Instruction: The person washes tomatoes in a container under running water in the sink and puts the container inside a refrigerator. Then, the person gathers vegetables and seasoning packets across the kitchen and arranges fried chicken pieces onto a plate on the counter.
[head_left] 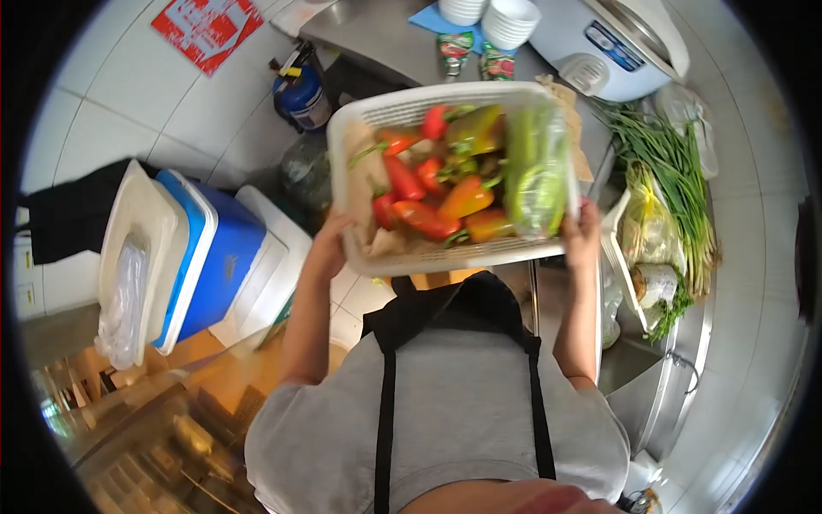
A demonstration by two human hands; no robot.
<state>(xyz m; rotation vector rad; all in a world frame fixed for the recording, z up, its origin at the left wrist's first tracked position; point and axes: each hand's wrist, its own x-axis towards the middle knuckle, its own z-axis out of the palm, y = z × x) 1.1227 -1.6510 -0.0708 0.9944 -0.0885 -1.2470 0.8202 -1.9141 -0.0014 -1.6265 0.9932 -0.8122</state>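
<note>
While the left hand (329,244) grips the lower left corner of the white basket (458,259), the right hand (582,236) has hold of the lower right corner. Left fingers curl at the rim, mostly hidden by the basket side; cannot tell if they're spread or together. Right fingers bend against the end wall, slightly blurred, spacing unclear. Basket is at upper centre of the frame, held up off any surface, a bit tilted, between both hands.

Inside: red peppers (403,177) at centre left, an orange pepper (467,198) near the middle, and a green vegetable bundle (533,171) in clear plastic along the right end. Brown paper lines the left end.

Further out: grey shirt (462,403) with black straps, lower centre. Steel counter (364,38) runs across the top, carrying stacked white bowls (511,24) and small green packets (455,53). White appliance (548,38) at upper right. Right side: long green onions (676,163), some bagged greens, and a second basket (618,257) by the sink (634,364). Upper left: blue canister (304,103) near a red sign (208,32) on tiles. Left edge: blue box (223,257) beside a cream tub (161,283) holding folded plastic.
</note>
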